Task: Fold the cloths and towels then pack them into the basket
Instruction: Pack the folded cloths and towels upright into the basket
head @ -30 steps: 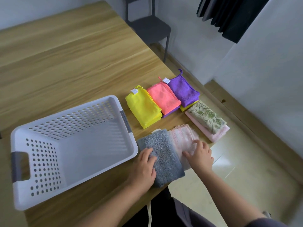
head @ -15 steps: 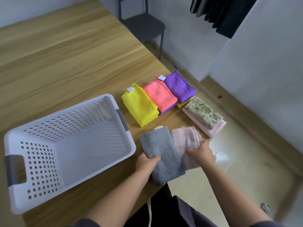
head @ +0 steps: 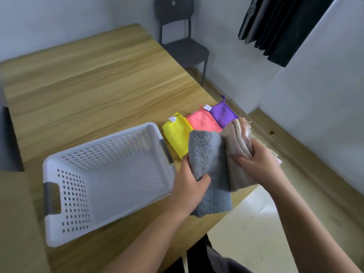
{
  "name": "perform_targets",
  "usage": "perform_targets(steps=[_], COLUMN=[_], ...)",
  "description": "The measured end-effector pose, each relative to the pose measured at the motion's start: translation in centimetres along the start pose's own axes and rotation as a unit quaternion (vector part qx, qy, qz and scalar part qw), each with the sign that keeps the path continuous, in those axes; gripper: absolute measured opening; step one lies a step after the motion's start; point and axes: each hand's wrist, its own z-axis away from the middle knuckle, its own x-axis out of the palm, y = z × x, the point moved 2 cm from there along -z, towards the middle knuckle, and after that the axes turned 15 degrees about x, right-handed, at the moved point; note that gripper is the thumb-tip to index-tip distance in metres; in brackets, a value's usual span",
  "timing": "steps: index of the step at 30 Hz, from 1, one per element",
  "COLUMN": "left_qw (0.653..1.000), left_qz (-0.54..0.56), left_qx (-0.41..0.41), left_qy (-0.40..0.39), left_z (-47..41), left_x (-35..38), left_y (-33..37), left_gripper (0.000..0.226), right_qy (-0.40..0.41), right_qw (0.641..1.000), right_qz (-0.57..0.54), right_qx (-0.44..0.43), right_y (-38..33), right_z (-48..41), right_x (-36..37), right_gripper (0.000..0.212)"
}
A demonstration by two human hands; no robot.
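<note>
My left hand [head: 190, 179] grips a folded grey towel [head: 206, 154], lifted off the table just right of the white perforated basket [head: 65, 160], which holds nothing. My right hand [head: 256, 160] grips a folded pale pink towel [head: 236, 138], raised beside the grey one and touching it. Behind them, folded yellow [head: 176, 134], coral pink [head: 201, 122] and purple [head: 222, 113] cloths lie in a row on the table. The lifted towels and my right hand hide most of the floral and pink folded towels at the table's right edge.
The wooden table [head: 94, 91] stretches away to the left and back. A dark chair [head: 183, 44] stands at its far end, dark curtains [head: 279, 26] hang at the upper right. A dark object [head: 7, 140] sits at the left edge. The table's right edge drops to the floor [head: 256, 223].
Both hands closed on the towels and lifted them off the table. The grey and pale pink towels now hang in the air, nearer the basket. The view has tilted up.
</note>
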Motion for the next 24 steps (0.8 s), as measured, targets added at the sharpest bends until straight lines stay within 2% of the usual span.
perform_targets(steps=[5,10,13,15,19,24], left_qw=[0.995,0.983,0.972,0.96,0.945,0.952], left_qz=[-0.004,-0.011,0.002,0.038,0.078,0.1], left_qx=[0.051,0.014,-0.052,-0.102,-0.173,-0.211], left_qy=[0.081,0.185,0.23,0.259,0.268,0.201], left_z=[0.5,1.9,3.3,4.0,4.3,3.4], left_x=[-7.7,-15.1,-18.3,-19.6,-19.8,-16.7], left_y=[1.8,1.4,-0.5,-2.5,-5.5,-6.8], left_gripper=[0.045,0.037,0.03,0.029,0.032,0.027], right_qy=[0.01,-0.058,-0.148,-0.178,-0.134,-0.084], right_qw=[0.994,0.978,0.97,0.97,0.968,0.964], right_qz=[-0.06,-0.132,-0.095,-0.05,0.083,0.179], right_qx=[-0.094,-0.153,-0.166,-0.16,-0.197,-0.178], right_y=[-7.2,-13.5,-15.3,-15.3,-13.6,-10.0], right_z=[2.6,4.7,5.5,5.7,6.2,5.4], right_x=[0.8,5.4,9.7,12.0,13.8,12.6], right_gripper=[0.032,0.031,0.026,0.023,0.019,0.021])
